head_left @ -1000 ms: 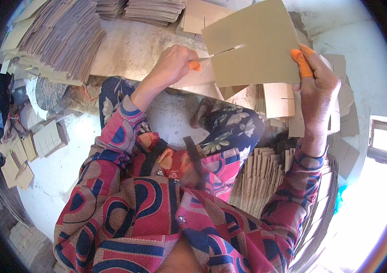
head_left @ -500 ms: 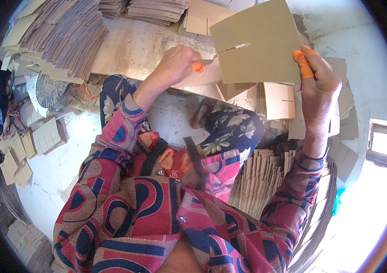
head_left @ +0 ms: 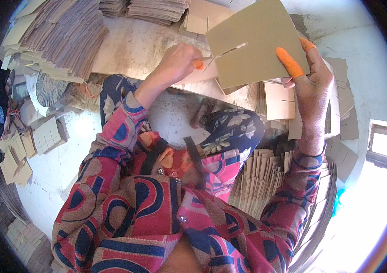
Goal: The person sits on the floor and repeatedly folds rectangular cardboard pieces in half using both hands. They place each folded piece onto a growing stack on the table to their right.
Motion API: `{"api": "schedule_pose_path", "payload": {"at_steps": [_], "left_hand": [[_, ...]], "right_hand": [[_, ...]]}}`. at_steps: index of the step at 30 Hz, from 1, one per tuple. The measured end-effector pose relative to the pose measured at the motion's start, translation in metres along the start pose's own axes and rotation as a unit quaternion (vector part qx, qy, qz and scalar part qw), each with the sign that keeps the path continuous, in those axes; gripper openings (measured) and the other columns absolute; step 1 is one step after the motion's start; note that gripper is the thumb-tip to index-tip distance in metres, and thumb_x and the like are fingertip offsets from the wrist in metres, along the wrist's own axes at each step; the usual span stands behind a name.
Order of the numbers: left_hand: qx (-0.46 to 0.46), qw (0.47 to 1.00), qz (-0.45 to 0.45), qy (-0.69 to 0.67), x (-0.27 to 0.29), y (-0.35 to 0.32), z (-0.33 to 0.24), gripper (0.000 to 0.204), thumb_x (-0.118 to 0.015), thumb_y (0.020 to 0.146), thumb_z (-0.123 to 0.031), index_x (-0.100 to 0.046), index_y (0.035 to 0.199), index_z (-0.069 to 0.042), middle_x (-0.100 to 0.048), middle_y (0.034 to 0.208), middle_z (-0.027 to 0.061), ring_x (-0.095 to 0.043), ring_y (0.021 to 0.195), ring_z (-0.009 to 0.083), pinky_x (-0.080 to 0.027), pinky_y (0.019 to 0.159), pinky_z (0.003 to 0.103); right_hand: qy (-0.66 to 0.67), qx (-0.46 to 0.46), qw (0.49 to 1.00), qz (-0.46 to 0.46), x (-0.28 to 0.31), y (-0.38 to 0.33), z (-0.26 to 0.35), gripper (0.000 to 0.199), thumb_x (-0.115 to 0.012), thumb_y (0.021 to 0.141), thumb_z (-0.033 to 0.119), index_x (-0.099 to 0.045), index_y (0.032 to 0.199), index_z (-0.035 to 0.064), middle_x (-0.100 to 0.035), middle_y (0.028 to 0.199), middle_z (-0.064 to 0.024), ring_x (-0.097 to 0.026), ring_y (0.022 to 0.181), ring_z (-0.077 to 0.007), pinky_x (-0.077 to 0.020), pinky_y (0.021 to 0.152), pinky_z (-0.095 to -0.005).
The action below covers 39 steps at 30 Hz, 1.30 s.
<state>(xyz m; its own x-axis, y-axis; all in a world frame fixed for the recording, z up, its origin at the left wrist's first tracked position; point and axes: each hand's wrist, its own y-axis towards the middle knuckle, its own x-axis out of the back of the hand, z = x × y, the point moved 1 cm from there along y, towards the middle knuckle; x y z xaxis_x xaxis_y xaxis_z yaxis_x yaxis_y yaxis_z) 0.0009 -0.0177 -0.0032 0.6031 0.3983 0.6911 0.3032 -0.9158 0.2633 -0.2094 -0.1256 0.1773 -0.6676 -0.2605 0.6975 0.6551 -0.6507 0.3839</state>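
My right hand [head_left: 314, 77] grips a square brown cardboard sheet [head_left: 255, 45] by its lower right edge. An orange-covered thumb lies across the front face, with the other fingers behind. A narrow slot [head_left: 232, 49] runs from the sheet's left edge toward its middle. At the slot's outer end is my left hand [head_left: 179, 63], closed, with an orange cover on one finger. Something thin and greyish sticks out of that hand toward the slot; its kind cannot be made out.
Beneath my hands is a low wooden board [head_left: 129, 48]. A tall cardboard stack [head_left: 61, 38] stands at its left, and smaller stacks [head_left: 157, 10] sit along the far side. Slotted sheets [head_left: 279, 101] lie at the right. Packed cardboard pieces [head_left: 259, 179] stand beside my right arm.
The sheet has shifted slightly left and tilted. More of its slot shows, now reaching the left edge. My right thumb has moved farther onto the sheet's face. The left hand has barely moved.
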Motion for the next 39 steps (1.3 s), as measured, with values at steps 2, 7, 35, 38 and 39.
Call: {"api": "schedule_pose_path", "payload": {"at_steps": [2,7,35,38,39], "left_hand": [[0.01,1.0,0.003,-0.004,0.001,0.001,0.0,0.014,-0.068,0.077,-0.016,-0.073,0.083,-0.004,-0.061,0.067,0.0222,-0.061,0.061,0.0348,-0.046,0.059,0.041],[0.002,1.0,0.003,0.001,0.003,0.0,-0.004,0.015,-0.068,0.077,-0.016,-0.072,0.083,-0.003,-0.061,0.068,0.0228,-0.06,0.06,0.035,-0.045,0.058,0.041],[0.015,0.999,0.028,-0.024,0.005,0.004,-0.011,0.01,-0.064,0.076,-0.012,-0.069,0.077,-0.002,-0.062,0.072,0.0233,-0.061,0.072,0.0419,-0.048,0.065,0.047],[-0.011,1.0,0.027,0.013,0.002,0.005,-0.011,0.011,-0.065,0.076,-0.013,-0.07,0.078,-0.004,-0.063,0.074,0.0223,-0.063,0.073,0.0398,-0.049,0.067,0.046],[-0.009,0.999,0.034,0.008,0.001,0.006,-0.013,0.01,-0.065,0.076,-0.013,-0.07,0.078,-0.004,-0.063,0.074,0.0221,-0.063,0.073,0.0396,-0.05,0.067,0.046]], "right_hand": [[0.006,0.004,1.0,-0.017,0.001,0.0,-0.001,0.033,-0.07,0.081,0.003,-0.063,0.114,-0.0014,-0.068,0.083,-0.01,-0.055,0.053,-0.009,-0.0446,0.049,-0.023],[0.013,-0.021,0.999,-0.045,-0.001,-0.001,-0.001,0.035,-0.07,0.082,0.003,-0.063,0.117,-0.0005,-0.068,0.084,-0.0067,-0.049,0.049,-0.0047,-0.039,0.044,-0.0202],[-0.02,0.034,0.999,0.024,-0.013,0.0,-0.006,0.045,-0.071,0.083,0.006,-0.059,0.126,-0.0006,-0.072,0.097,-0.0159,-0.056,0.061,-0.006,-0.0473,0.056,-0.0248],[-0.015,0.093,0.995,0.035,-0.036,-0.004,-0.026,0.046,-0.07,0.084,0.006,-0.057,0.128,-0.001,-0.07,0.094,-0.0194,-0.063,0.071,-0.0136,-0.0498,0.06,-0.0284],[-0.012,0.111,0.993,0.04,-0.044,-0.006,-0.034,0.047,-0.069,0.085,0.006,-0.055,0.129,-0.0009,-0.069,0.092,-0.0202,-0.064,0.073,-0.0167,-0.0505,0.061,-0.0295]]}}
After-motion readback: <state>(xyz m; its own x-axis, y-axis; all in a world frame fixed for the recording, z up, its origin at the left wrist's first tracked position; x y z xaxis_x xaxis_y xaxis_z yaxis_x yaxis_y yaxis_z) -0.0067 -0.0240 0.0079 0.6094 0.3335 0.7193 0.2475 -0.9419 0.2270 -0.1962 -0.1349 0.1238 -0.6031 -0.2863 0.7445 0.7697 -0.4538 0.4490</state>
